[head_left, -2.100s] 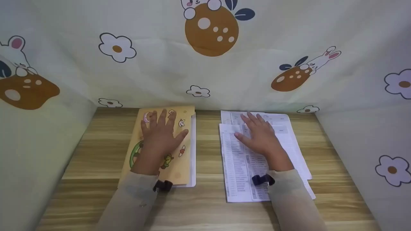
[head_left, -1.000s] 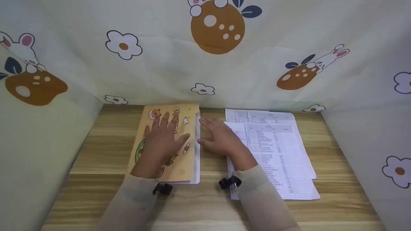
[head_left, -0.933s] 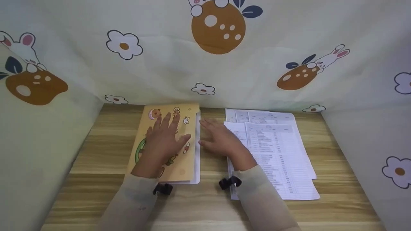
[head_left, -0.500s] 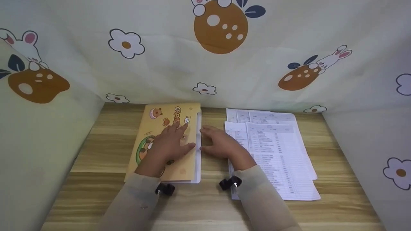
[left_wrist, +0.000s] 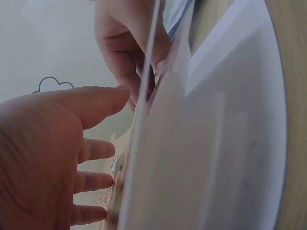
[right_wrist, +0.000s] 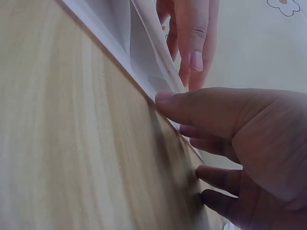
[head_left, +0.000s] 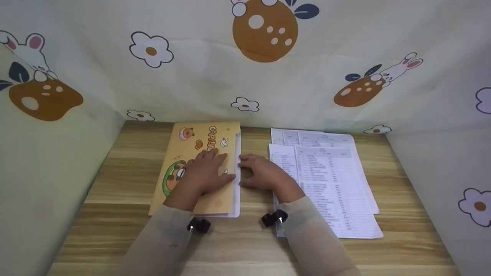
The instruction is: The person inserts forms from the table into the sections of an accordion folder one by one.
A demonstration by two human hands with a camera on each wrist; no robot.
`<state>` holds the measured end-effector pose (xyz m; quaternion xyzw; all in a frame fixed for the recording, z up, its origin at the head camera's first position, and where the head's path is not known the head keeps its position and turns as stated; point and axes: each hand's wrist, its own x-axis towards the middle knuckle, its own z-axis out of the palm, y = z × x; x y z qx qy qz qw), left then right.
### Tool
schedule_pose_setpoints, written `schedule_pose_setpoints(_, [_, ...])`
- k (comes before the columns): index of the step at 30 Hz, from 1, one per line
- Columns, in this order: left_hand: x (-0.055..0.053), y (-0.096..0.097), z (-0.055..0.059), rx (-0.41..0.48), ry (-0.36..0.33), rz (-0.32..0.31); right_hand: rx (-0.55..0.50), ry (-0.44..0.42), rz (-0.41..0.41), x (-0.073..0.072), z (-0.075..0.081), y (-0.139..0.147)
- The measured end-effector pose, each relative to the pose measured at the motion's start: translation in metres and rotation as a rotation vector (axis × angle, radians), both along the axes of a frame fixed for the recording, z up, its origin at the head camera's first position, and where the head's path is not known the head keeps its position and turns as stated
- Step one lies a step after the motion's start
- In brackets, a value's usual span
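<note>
A tan folder with cartoon animals on its cover lies at the left of the table, its white inner layers showing along the right side. On the cover rests my left hand, fingers spread and thumb near the right edge. My right hand is beside that edge; in the right wrist view its thumb touches the white border, the other fingertips close by. The left wrist view shows the folder's layers slightly parted at the side. Printed sheets lie in overlapping stacks to the right, partly under my right forearm.
The wooden table is walled on three sides by a pale curtain printed with fruit, rabbits and flowers. The folder's far end lies close to the back curtain. Dark camera mounts sit on both wrists.
My right hand has moved left from the printed sheets to the folder's right edge. My left hand has slid nearer and right on the cover, uncovering more of its drawings.
</note>
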<state>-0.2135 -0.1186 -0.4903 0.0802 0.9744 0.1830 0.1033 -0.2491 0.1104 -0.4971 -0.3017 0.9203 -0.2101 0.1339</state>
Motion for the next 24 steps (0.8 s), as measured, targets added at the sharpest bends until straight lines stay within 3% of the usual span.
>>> schedule_pose_setpoints(18, [0.002,0.008,-0.005,-0.051,-0.017,0.004,0.03,-0.014,-0.012,0.002,0.0,-0.002])
schedule_pose_setpoints(24, [0.006,0.013,-0.007,-0.053,-0.005,-0.025,0.038,0.004,-0.013,0.001,-0.003,-0.002])
